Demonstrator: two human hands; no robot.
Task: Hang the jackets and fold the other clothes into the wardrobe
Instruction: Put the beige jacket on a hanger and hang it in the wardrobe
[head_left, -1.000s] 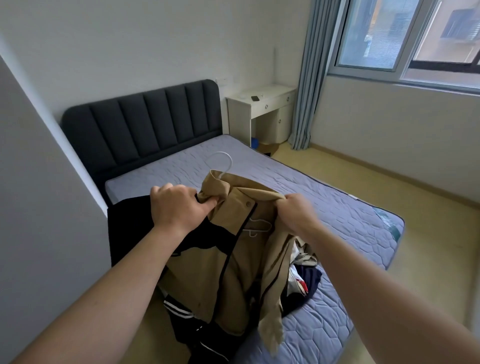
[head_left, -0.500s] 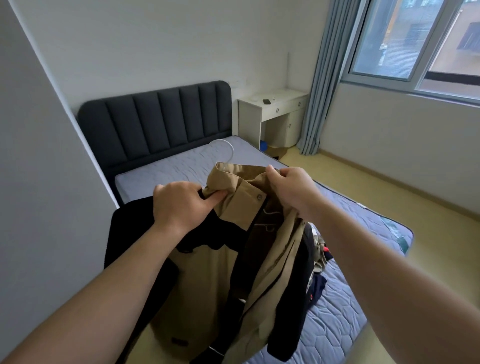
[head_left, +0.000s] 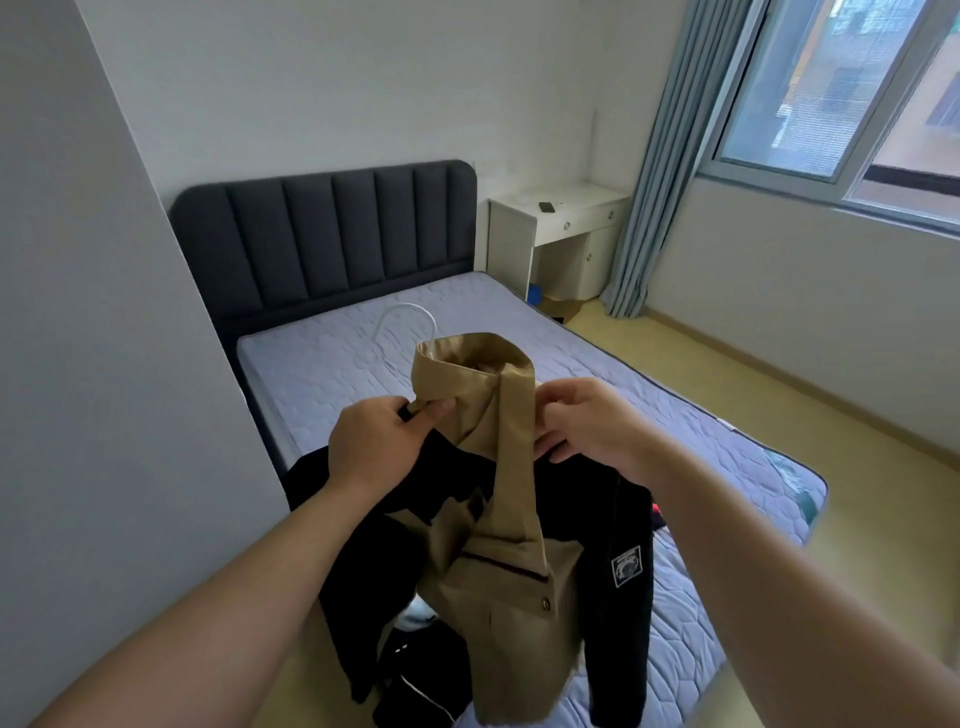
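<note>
Over the foot of a bed (head_left: 649, 415), a person holds a tan and black jacket (head_left: 498, 571) up with both hands. Left of the left hand (head_left: 379, 441) stands a plain grey wall (head_left: 78, 364). That hand is clamped on the jacket's upright tan collar, thumb and fingers pinching its left edge. Just above and beyond it, the white hook of a hanger (head_left: 408, 317) rises out of the collar. The jacket hangs down between the two hands, its black sleeves falling to either side and a square patch showing on the sleeve below the right hand (head_left: 587, 421). That hand grips the right side of the tan front, its fingers curled round the cloth. Below both hands, dark clothes with white stripes (head_left: 415, 691) lie under the hem. Beyond the hands are the dark padded headboard (head_left: 337, 234) and, farther right, a white worktop (head_left: 561, 200) carrying a small dark object (head_left: 546, 207), a blue-grey curtain (head_left: 660, 156) and a window (head_left: 841, 88).
</note>
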